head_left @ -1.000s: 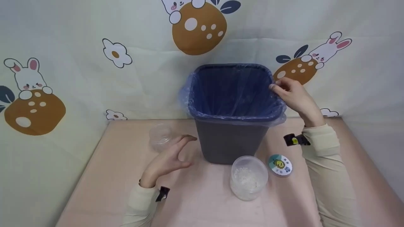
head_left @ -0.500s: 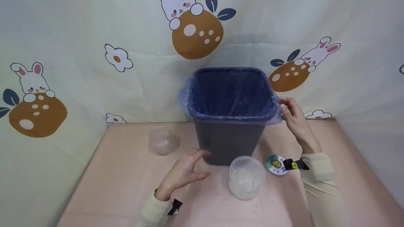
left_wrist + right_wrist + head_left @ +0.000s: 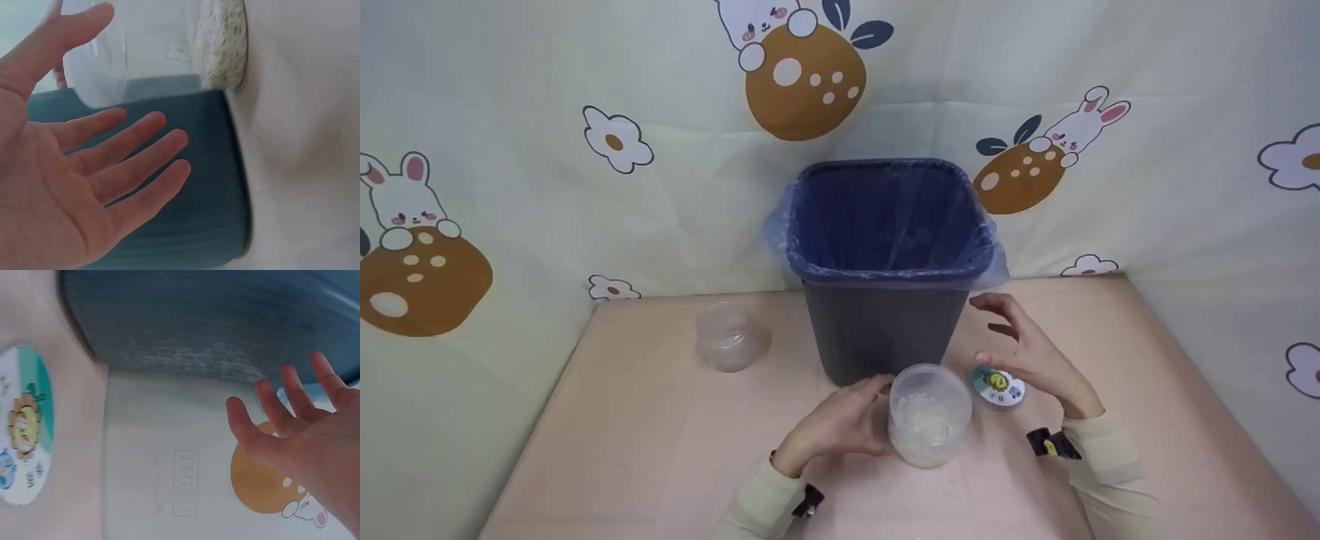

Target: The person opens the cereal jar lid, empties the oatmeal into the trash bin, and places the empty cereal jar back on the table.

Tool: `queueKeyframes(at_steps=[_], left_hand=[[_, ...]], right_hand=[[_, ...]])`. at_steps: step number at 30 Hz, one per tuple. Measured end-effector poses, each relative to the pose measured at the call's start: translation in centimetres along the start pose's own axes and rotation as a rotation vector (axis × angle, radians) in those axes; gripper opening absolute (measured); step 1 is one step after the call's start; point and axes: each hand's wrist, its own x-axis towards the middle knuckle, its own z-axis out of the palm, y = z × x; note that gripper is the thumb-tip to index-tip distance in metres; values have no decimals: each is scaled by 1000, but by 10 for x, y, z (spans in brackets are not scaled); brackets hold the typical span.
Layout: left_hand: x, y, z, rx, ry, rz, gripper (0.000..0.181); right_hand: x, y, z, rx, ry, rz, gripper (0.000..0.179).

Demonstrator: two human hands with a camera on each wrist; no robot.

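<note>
A clear plastic jar with white grains in its lower part stands upright in front of the bin. My left hand is at the jar's left side, thumb and fingers spread apart. In the left wrist view the palm faces the jar, and the grains show dark flecks. On the other side, my right hand hovers between the bin and a round lid with a flower print, holding nothing. Its fingers are spread and loosely bent in the right wrist view.
A dark grey bin stands at the back middle, its rim wrapped in a thin blue plastic liner. An upright clear plastic tub sits to the bin's left. A printed cloth hangs behind the table.
My right hand has let go of the liner at the bin's right rim and come down toward the lid. My left hand has moved right, up to the jar.
</note>
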Motion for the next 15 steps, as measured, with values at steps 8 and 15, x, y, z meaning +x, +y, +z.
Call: queueKeyframes(at_steps=[8, 15], left_hand=[[11, -15, 14, -110, -96, 28, 95], [25, -19, 19, -272, -131, -13, 99]], right_hand=[[-27, 10, 23, -125, -112, 16, 75], [-35, 9, 30, -123, -322, 2, 88]])
